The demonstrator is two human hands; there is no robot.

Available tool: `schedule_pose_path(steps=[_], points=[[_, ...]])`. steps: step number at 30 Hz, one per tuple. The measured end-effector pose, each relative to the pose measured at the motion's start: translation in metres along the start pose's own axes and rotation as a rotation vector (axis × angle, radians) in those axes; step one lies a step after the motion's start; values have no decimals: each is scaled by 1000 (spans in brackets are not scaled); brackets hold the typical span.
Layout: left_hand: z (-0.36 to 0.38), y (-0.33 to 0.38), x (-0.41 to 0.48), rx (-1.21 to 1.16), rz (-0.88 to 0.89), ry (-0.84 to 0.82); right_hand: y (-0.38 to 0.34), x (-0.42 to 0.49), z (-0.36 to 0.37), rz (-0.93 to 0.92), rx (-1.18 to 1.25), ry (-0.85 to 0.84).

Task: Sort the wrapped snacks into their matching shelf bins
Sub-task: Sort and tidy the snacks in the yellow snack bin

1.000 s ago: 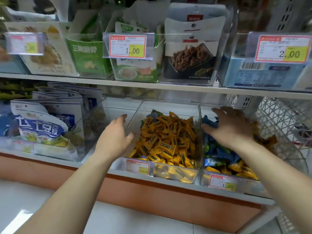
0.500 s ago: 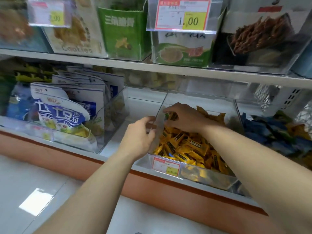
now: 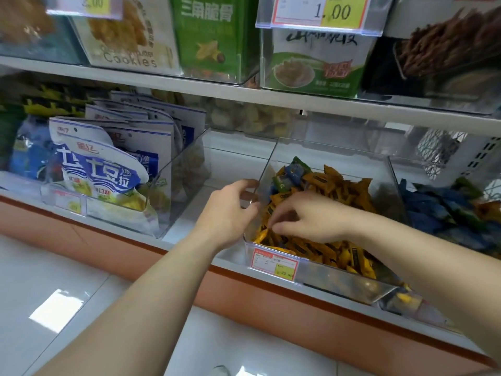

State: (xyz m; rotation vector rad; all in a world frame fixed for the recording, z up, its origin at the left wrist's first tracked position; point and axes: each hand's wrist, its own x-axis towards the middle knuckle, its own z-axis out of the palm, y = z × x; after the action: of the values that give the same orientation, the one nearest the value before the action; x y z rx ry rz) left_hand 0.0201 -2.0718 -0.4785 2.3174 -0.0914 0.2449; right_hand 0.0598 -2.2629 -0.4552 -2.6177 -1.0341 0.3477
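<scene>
— Where is the left hand (image 3: 227, 210)?
— Centre of the frame, at the left wall of the clear middle bin (image 3: 336, 283). Its forefinger and thumb curl round that wall's upper edge, clamped on it.
— And the right hand (image 3: 311, 215)?
— Just to the right, inside the same bin, knuckles up. Its fingers (image 3: 279, 226) are bent downward and close together, tips sunk among the orange snacks (image 3: 344, 191) near the front left corner. Whether they pinch one, I cannot tell.
— So that bin is all orange?
— Nearly. At its back left corner a blue wrapper (image 3: 296, 169) and a green wrapper (image 3: 282, 183) lie on top of the pile. A red-bordered price tag (image 3: 273, 263) sits on the front lip.
— What's further right?
— The right bin (image 3: 395, 191), just beside it, holds blue snacks (image 3: 428, 210), with some green and orange ones mixed in by the frame's right edge.
— And on the left?
— Across a bare strip of shelf stands the left bin (image 3: 176, 191), packed with upright blue-and-white pouches (image 3: 100, 169).
— Above?
— The upper shelf (image 3: 189, 85) runs across the top of the frame, carrying a cookie pack (image 3: 122, 36) and a green box (image 3: 206, 31).
</scene>
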Motion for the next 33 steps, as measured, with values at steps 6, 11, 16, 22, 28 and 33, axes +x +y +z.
schedule_pose_path(steps=[6, 11, 16, 22, 28, 33], points=[[-1, 2, -3, 12, 0, -8, -1, 2, 11, 89, -67, -150], [-5, 8, -3, 41, 63, 51, 7, -20, -11, 146, 145, 112], [-6, 28, -3, 108, 240, -24, 7, -31, -34, 80, 638, 399], [-12, 22, 2, -91, 90, 235, 37, 14, -29, 203, 457, 567], [-22, 0, 2, -159, -27, 345, 76, 76, -23, 394, 61, 217], [-22, -5, 4, -165, -19, 316, 72, 97, 0, 443, -282, 86]])
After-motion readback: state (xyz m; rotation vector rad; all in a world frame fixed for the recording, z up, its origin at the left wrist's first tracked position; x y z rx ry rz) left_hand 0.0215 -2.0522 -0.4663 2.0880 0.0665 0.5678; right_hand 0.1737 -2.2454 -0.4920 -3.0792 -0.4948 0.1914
